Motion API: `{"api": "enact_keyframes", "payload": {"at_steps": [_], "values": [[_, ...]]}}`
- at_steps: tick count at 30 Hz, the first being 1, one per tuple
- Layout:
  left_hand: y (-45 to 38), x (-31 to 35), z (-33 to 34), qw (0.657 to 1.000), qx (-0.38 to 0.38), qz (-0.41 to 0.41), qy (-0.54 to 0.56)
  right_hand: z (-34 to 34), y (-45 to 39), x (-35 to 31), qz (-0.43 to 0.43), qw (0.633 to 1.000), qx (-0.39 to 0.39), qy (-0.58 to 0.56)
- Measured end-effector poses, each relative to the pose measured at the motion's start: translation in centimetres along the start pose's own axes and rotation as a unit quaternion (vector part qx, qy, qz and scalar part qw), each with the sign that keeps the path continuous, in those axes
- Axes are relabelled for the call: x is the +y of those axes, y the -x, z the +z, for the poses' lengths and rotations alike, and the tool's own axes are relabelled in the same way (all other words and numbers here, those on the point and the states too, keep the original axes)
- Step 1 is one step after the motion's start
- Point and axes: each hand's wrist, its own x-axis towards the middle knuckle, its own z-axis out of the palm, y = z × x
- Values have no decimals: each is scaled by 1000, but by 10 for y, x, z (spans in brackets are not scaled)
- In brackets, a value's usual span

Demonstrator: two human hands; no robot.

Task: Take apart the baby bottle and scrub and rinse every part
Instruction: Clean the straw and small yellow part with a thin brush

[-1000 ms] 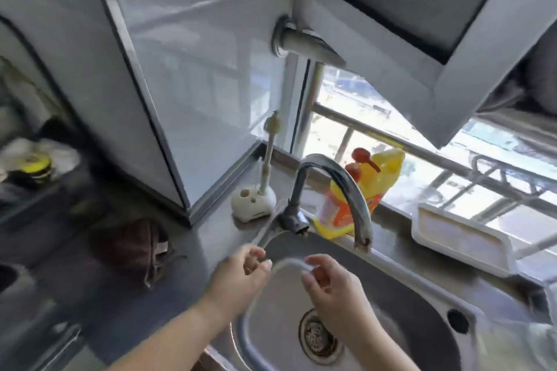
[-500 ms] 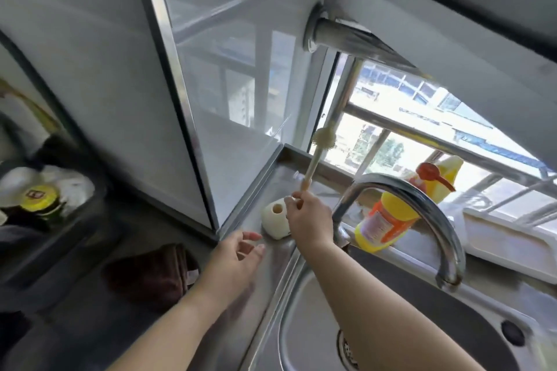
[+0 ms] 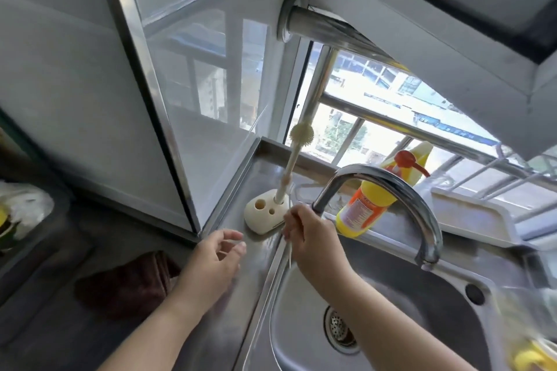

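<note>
Two bare hands reach toward the back corner of a steel sink (image 3: 301, 325). Our right hand (image 3: 313, 238) pinches a very thin, pale wand (image 3: 290, 251), probably a straw brush, whose lower end pokes out below the fingers over the sink's left rim. Our left hand (image 3: 215, 262) hovers over the counter, fingers loosely curled and holding nothing. Just behind the right hand stands a cream brush holder (image 3: 261, 214), with a long bottle brush (image 3: 291, 166) upright in one of its holes. A curved tap (image 3: 401, 190) arches over the basin, and a yellow detergent bottle (image 3: 361, 208) stands behind it.

We cannot see the baby bottle or any of its parts anywhere in view.

We judge the thin wand to be feather-light and bendy, likely to flex or slip when wet, so a firm pinch near its middle suits it best. The bottle brush looks stiff in its stem, and we would grip it low, near the holder.
</note>
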Motion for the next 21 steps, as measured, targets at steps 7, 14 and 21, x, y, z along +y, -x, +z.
{"api": "enact_keyframes", "payload": {"at_steps": [7, 14, 21], "values": [[5, 44, 52, 995, -54, 73, -34, -67, 81, 82, 210, 976, 46, -24], [6, 112, 110, 975, -35, 210, -64, -156, 55, 85, 192, 966, 116, -132], [-15, 173, 131, 905, 42, 374, -200, -185, 25, 70, 164, 967, 69, -183]]}}
